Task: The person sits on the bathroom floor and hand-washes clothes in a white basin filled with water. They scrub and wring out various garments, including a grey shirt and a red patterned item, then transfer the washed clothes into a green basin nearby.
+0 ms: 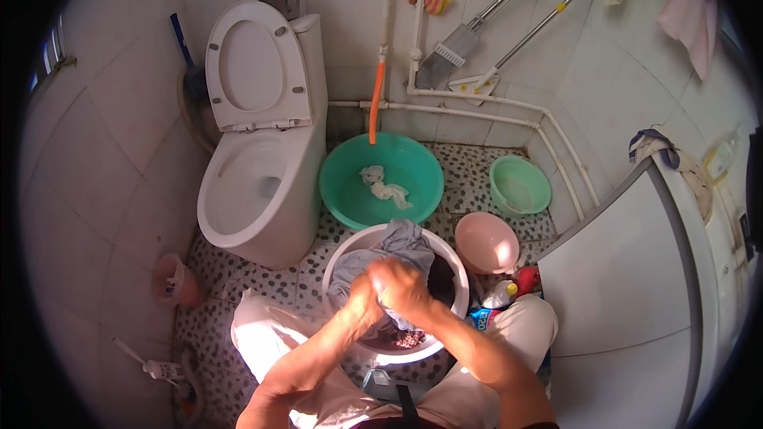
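Over a white basin [334, 268] between my knees, my left hand [366, 289] and my right hand [405, 294] are closed together on a grey garment [405, 240]. The bunched cloth spreads out beyond my fists toward the far side and the left of the basin. My fingers are partly blurred. A dark garment [442, 280] lies along the basin's right side, and a reddish-brown patterned cloth [408, 339] shows at the near side under my wrists.
Just beyond stands a green basin [429, 183] holding water and pale cloths [389, 192], under an orange hose [376, 103]. A toilet [238, 191] is at left. Right are a pink basin [486, 243], a light green basin [520, 185], bottles [501, 294] and a white panel [628, 270].
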Demonstrator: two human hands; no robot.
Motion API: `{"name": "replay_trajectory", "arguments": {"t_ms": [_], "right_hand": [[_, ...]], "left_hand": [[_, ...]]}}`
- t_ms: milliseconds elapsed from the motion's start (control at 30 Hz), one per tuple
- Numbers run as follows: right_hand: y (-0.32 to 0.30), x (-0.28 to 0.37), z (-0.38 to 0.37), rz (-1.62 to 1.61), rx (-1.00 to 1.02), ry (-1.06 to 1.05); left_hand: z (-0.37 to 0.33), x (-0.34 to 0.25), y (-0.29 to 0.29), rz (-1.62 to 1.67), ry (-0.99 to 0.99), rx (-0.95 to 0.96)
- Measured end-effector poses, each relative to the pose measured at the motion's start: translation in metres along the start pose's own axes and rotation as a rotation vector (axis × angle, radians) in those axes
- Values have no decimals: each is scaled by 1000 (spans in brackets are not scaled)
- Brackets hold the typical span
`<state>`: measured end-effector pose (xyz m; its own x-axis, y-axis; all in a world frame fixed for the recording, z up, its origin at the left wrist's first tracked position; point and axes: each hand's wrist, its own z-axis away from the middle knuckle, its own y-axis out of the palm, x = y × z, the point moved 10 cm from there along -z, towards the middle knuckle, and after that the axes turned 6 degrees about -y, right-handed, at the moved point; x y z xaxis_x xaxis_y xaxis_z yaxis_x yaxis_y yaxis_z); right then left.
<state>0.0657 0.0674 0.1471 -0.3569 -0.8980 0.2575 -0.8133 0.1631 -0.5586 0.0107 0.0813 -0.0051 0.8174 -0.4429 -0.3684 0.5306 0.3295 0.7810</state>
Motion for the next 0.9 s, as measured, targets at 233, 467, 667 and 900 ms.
{"name": "replay_trajectory", "arguments": {"t_ms": [233,467,667,900], "right_hand": [[12,68,5,12,127,-261],[-9,-36,11,7,-105,235],[11,31,0,-117,97,0],[-1,28,6,-51,-49,55]], "left_hand": [[-17,-12,-5,-104,-110,124],[12,-8,24,-167,32,-38],[-35,-3,-51,-23,-20,234],[-24,-4,-16,-104,-21,214]]}}
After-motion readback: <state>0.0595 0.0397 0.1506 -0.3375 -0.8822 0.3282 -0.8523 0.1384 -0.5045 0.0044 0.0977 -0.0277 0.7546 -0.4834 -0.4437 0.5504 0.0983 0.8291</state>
